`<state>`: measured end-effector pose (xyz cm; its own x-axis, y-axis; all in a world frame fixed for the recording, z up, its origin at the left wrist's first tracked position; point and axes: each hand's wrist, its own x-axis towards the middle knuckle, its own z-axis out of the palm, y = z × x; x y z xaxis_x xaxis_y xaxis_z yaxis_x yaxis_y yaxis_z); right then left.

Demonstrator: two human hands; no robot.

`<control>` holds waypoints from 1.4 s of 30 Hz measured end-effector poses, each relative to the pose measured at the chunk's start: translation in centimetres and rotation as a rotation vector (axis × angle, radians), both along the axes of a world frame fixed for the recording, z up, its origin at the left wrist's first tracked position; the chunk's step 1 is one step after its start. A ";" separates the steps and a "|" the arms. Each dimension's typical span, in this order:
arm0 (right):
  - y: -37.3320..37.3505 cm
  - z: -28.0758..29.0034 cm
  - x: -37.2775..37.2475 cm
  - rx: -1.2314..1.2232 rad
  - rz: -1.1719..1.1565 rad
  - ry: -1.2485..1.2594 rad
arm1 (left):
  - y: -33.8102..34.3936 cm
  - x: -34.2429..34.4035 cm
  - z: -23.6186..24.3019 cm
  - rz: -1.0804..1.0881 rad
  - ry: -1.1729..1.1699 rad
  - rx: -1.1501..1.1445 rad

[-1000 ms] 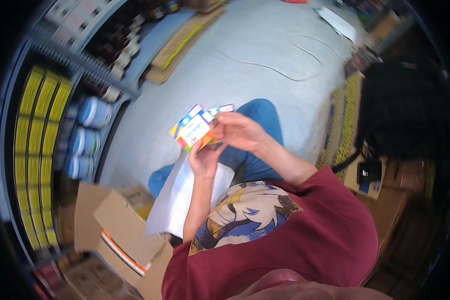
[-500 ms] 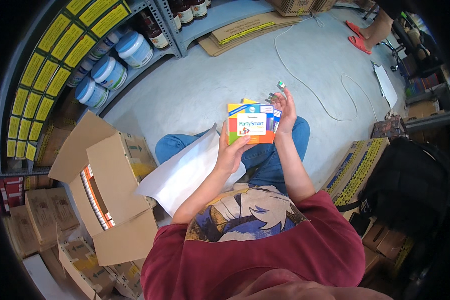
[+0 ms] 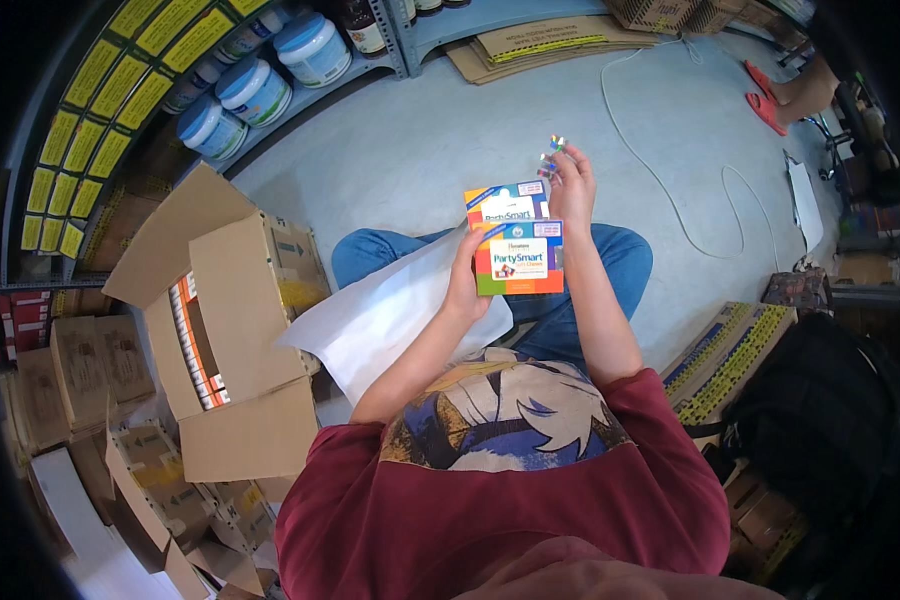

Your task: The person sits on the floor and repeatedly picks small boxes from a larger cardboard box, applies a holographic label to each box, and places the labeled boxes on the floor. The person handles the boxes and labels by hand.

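My left hand [image 3: 462,282] grips a small colourful carton [image 3: 520,285] with a white label panel, at its left edge. A second carton of the same pattern [image 3: 478,207] shows behind and above it; its lower part is hidden. Whether my left hand alone bears both, I cannot tell. Just right of the rear carton, my right hand [image 3: 575,195] is raised with its fingers stretched out. Small shiny, sticker-like pieces [image 3: 557,143] sit at its fingertips. A white sheet [image 3: 395,320] lies over my crossed legs, under my left forearm.
An open cardboard box [image 3: 245,340] with orange-and-white cartons [image 3: 192,345] inside stands at my left. Shelves with yellow-labelled boxes [image 3: 120,85] and blue-lidded tubs [image 3: 255,90] rise behind it. At right are a black backpack [image 3: 820,420], flat taped boxes [image 3: 735,360] and a cable [image 3: 660,205].
The two cartons have slid apart, so more of the rear one shows above the front one. My right hand's fingers have drawn in over the rear carton's right side. The view has shifted slightly.
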<state>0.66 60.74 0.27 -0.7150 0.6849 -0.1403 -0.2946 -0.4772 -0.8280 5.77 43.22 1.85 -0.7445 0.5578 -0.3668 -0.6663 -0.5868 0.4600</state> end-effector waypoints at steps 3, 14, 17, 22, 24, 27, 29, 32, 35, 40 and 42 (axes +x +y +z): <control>-0.2 1.4 -0.8 0.213 -0.077 0.025 | 0.1 -1.3 -0.2 0.020 -0.084 0.040; -4.0 7.0 6.5 0.027 0.705 -0.198 | 2.8 -5.5 1.0 0.566 0.158 -0.113; -4.3 6.9 6.2 0.169 0.675 -0.245 | 3.0 -5.3 1.8 0.563 0.167 -0.088; -4.8 6.9 6.2 0.249 0.613 -0.291 | 3.3 -5.0 2.3 0.595 0.166 -0.077; -5.0 6.9 6.1 0.251 0.611 -0.297 | 3.4 -5.0 2.1 0.609 0.189 -0.103; -4.9 6.6 6.1 0.236 0.609 -0.290 | 3.5 -5.1 1.8 0.625 0.199 -0.127; -4.9 6.7 6.0 0.227 0.605 -0.291 | 3.5 -5.1 1.9 0.631 0.194 -0.128; -4.9 6.9 6.0 0.222 0.596 -0.296 | 3.5 -5.0 2.3 0.633 0.185 -0.118; -4.8 6.7 6.0 0.215 0.589 -0.285 | 3.5 -4.9 2.3 0.620 0.172 -0.096; -5.1 6.7 5.9 0.214 0.559 -0.278 | 3.3 -4.8 2.7 0.602 0.142 -0.059; -5.2 6.6 5.9 0.238 0.551 -0.283 | 3.5 -4.9 2.5 0.630 0.167 -0.091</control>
<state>6.52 55.55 6.89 -0.9273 0.2653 -0.2641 0.1842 -0.2907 -0.9389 0.85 46.74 4.31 -0.9695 -0.0314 -0.2432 -0.1233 -0.7949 0.5941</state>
